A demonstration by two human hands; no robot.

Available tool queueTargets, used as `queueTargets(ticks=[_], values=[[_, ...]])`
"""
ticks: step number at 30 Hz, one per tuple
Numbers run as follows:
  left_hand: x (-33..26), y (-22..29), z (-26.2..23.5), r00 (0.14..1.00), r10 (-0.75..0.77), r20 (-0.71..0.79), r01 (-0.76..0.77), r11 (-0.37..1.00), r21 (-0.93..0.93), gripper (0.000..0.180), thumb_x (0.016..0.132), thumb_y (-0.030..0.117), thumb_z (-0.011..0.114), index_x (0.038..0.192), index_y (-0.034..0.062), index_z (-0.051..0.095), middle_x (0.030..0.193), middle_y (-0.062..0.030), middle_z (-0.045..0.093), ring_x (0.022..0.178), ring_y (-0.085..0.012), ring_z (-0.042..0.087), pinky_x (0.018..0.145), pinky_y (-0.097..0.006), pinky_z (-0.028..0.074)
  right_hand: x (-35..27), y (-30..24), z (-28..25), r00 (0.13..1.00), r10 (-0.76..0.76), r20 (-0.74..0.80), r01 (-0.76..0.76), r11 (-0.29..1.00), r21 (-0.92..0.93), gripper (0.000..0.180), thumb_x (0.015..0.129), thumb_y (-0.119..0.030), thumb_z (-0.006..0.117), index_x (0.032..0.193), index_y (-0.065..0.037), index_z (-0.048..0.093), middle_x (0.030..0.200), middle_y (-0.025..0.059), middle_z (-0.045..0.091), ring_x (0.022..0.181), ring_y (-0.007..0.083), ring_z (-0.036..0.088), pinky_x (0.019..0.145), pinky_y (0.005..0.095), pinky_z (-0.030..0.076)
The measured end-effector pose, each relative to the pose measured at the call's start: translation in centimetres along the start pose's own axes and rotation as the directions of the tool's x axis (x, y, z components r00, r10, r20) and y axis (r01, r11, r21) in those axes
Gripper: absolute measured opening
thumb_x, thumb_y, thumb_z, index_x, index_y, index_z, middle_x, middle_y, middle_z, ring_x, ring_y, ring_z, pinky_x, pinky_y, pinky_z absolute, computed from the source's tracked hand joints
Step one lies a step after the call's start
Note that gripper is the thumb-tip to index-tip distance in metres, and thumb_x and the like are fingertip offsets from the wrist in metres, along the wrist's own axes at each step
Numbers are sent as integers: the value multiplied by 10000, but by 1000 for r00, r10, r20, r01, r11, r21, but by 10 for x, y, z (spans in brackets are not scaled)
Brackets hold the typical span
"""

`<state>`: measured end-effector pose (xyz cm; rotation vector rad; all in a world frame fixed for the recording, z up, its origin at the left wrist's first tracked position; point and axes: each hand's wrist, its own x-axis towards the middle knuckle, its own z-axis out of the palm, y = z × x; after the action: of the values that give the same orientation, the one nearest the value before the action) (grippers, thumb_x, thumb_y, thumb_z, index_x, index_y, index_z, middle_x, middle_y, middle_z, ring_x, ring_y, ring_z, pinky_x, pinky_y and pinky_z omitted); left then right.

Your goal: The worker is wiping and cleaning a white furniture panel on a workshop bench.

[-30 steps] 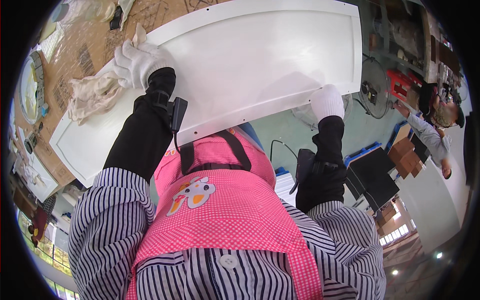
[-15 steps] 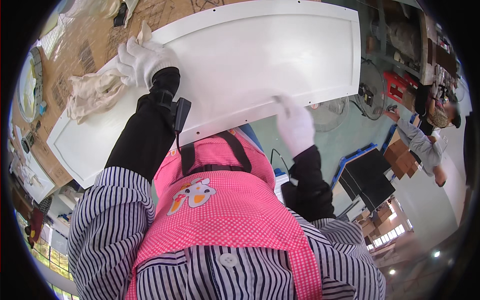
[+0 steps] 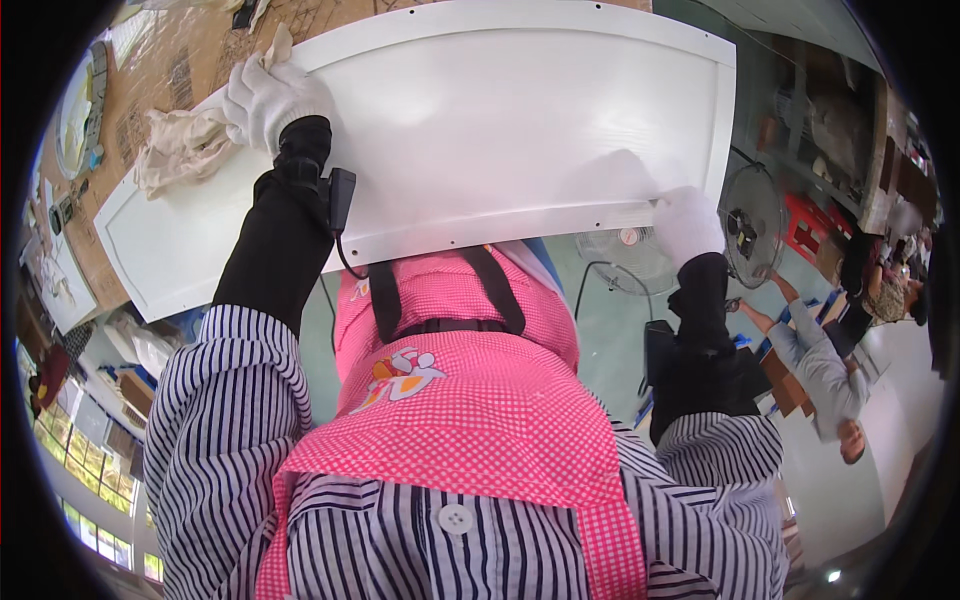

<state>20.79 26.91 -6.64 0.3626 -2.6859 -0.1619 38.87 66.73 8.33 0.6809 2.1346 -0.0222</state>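
A long white panel [image 3: 480,120] with a raised border and small holes along its edge lies in front of me. My left hand [image 3: 270,100], in a white knit glove, is closed around a beige cloth [image 3: 185,150] at the panel's far left edge. The cloth spills out beside the hand, and a tip of it sticks up beyond the fingers. At the panel's near right edge is my right hand [image 3: 690,225], also gloved in white. Its fingers are pressed together at the border; whatever they pinch is too small to make out.
Brown cardboard [image 3: 190,60] covers the table beneath the panel. On the right, a standing fan [image 3: 750,225] and another round fan grille [image 3: 610,262] are near my right arm. Beyond them are a red crate [image 3: 808,232] and a person in grey [image 3: 825,375].
My right hand has moved right along the panel's near edge, towards its right end. The left hand stays on the cloth; the whole view has shifted slightly.
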Motion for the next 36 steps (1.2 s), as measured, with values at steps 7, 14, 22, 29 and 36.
queueTargets(ticks=[7,14,22,29,36], values=[[0,-2,4,999,-36,10,36,999,-7,370,981,319,526,1263,113,648,1393,-94,592,1355,-323,450,1135,-537,285,-47,-85,55,848,-514,-130,523,773,360,289,965,-304,597,1072,-93,764,963,213,733,942,400,716,853,485,571],[9,-16,6,998,-25,55,26,1000,-16,337,955,288,577,1233,116,657,1369,-109,616,1315,-351,499,1108,-493,360,26,-17,20,720,-650,-242,688,626,366,309,974,-243,597,1228,-127,729,1043,130,750,949,336,712,833,411,560],[-2,-70,-41,981,171,90,-138,946,-294,280,940,229,606,1187,122,686,1147,-109,708,1161,-355,608,1013,-476,469,10,-156,64,59,-980,-190,997,49,57,252,922,-174,624,1154,-129,710,1072,89,720,975,297,695,842,394,554],[-56,-169,-74,953,300,39,-297,953,-65,306,924,202,676,1229,187,667,1309,-33,663,1210,-313,613,1016,-474,460,-18,-168,56,191,-981,10,965,186,-187,375,845,-89,603,1218,-90,642,905,130,691,862,344,696,741,467,559],[-59,-172,-70,967,251,-45,-253,965,-65,286,932,198,669,1218,208,671,1315,-38,664,1223,-296,609,1059,-470,412,26,-7,18,333,-941,52,886,294,-360,569,787,-30,649,1346,-133,616,1155,107,699,1044,314,676,894,440,530]])
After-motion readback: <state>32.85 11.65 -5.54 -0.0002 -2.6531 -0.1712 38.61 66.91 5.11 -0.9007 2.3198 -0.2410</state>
